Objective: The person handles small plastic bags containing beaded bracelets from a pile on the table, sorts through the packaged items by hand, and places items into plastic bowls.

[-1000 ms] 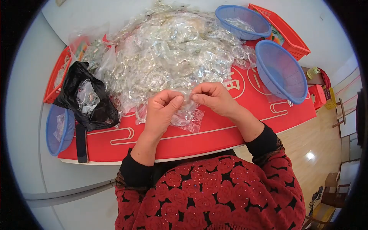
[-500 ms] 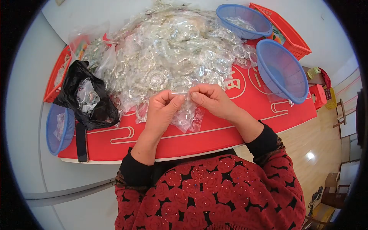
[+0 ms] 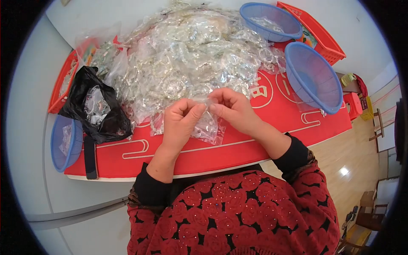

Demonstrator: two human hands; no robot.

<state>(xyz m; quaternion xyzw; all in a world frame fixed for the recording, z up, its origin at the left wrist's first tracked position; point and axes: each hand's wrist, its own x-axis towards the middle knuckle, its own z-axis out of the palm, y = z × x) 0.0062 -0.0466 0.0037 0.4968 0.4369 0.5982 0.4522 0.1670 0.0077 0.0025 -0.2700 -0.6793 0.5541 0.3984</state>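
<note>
My left hand (image 3: 180, 121) pinches the top edge of a small clear plastic bag (image 3: 211, 132) between thumb and forefinger. Close beside it, my right hand (image 3: 235, 111) has thumb and fingertips closed at the same edge. The bag hangs below the fingertips, over the red table cover, with small shiny pieces inside that are too fine to name. Its top edge is mostly hidden by my fingers. Just beyond both hands rises a large heap of clear bags (image 3: 182, 59) with silvery pieces in them.
A black plastic bag (image 3: 117, 123) lies open at the left, near a dark flat strip (image 3: 90, 158) and a blue basket (image 3: 57, 146). Red baskets stand at the left (image 3: 57, 91) and far right (image 3: 325, 46). Two blue baskets (image 3: 265, 8) (image 3: 335, 85) sit at the right of the red cover (image 3: 255, 148).
My right fingertips have risen slightly along the bag's top edge, and the pale strip between my hands shows less. The hanging bag has shifted a little. The heap and baskets stay as they were.
</note>
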